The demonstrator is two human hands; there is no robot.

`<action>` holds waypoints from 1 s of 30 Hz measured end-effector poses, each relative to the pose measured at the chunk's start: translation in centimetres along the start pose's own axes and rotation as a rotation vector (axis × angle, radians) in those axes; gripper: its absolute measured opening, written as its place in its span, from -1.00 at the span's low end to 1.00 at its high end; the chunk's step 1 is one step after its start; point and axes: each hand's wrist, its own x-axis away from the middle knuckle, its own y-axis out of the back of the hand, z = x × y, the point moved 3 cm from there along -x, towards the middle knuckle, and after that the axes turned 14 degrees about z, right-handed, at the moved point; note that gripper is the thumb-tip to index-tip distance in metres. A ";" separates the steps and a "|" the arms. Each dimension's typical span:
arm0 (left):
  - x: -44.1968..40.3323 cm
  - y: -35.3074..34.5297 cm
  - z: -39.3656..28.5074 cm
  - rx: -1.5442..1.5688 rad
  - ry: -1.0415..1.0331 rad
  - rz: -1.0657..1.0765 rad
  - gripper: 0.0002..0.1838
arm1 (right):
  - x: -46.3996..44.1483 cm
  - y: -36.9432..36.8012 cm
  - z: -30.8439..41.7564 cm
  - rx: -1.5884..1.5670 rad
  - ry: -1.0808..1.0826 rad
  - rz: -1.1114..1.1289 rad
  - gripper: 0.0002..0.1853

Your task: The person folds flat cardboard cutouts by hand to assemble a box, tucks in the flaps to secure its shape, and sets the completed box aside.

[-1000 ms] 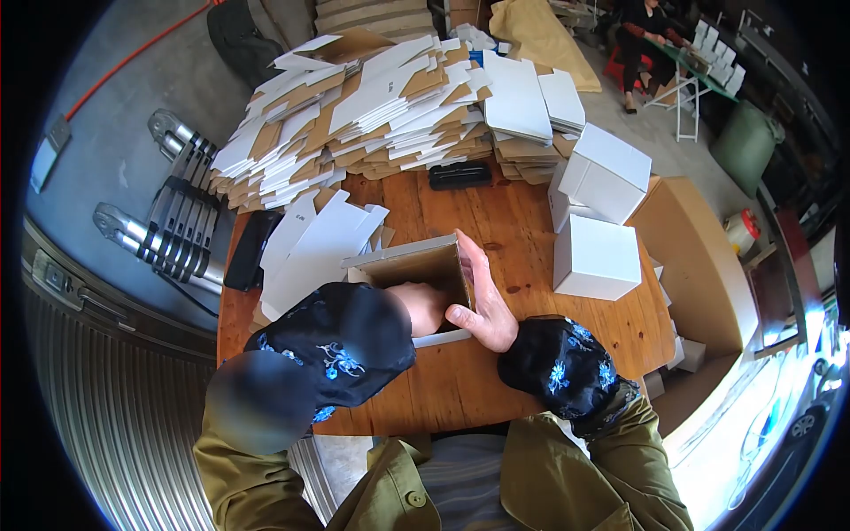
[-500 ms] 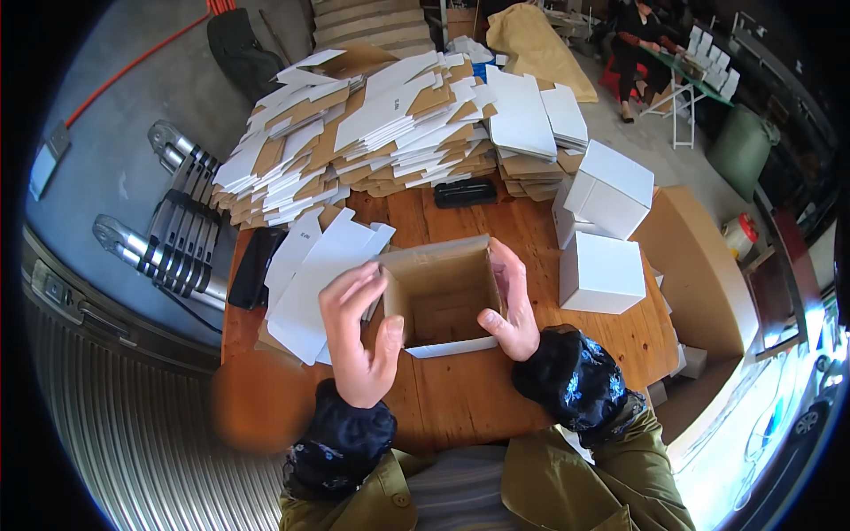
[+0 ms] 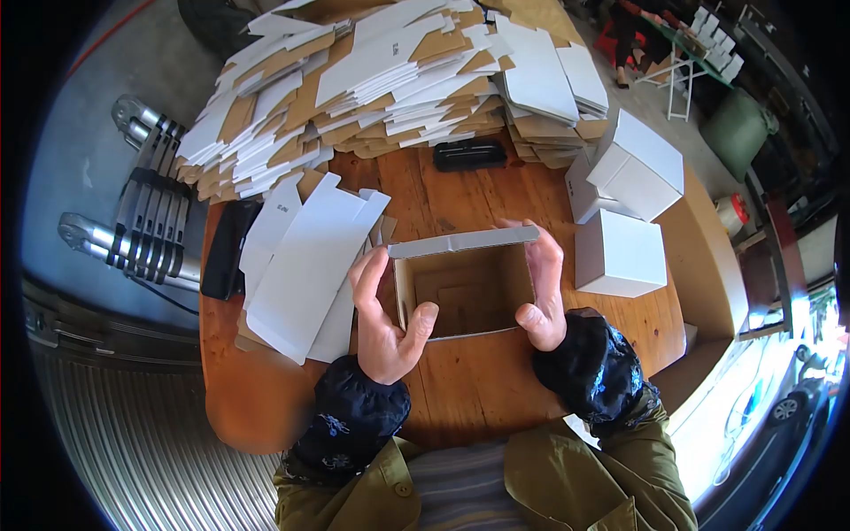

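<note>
An open cardboard box, brown inside, stands on the wooden table in front of me. My left hand presses against its left side, thumb at the near left corner and fingers bent behind the edge. On the opposite side, my right hand grips the box, thumb on the near right corner and fingers reaching to the far corner. A narrow white lip of the lid runs along the far rim. The fingertips are partly hidden behind the box.
Flat white box blanks lie to the left beside a black case. A large heap of blanks fills the back. Finished white boxes stand on the right. A black tray lies behind; a person sits far right.
The white lip at the far rim now folds toward me, and the box opening looks turned more squarely to me. Both hands stay at its sides; the camera view has shifted.
</note>
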 end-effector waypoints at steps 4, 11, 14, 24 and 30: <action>0.0 -0.3 0.0 -0.025 -0.157 -0.015 -0.24 | -0.1 -0.1 -0.6 -0.050 0.067 -0.033 -0.17; -0.1 0.2 -1.2 -0.140 -0.045 0.112 -0.32 | 0.1 -0.2 -0.8 -0.083 0.046 -0.030 -0.30; -0.1 0.1 -1.3 -0.114 -0.030 0.099 -0.33 | 0.0 -0.2 -0.6 -0.105 0.071 -0.015 -0.31; -0.6 0.1 -1.6 -0.105 -0.001 0.114 -0.20 | 0.5 -0.1 -0.3 -0.061 -0.014 -0.056 -0.21; -0.6 0.1 -0.8 -0.054 0.013 0.114 -0.09 | 0.2 -0.1 0.0 -0.052 -0.013 -0.051 -0.24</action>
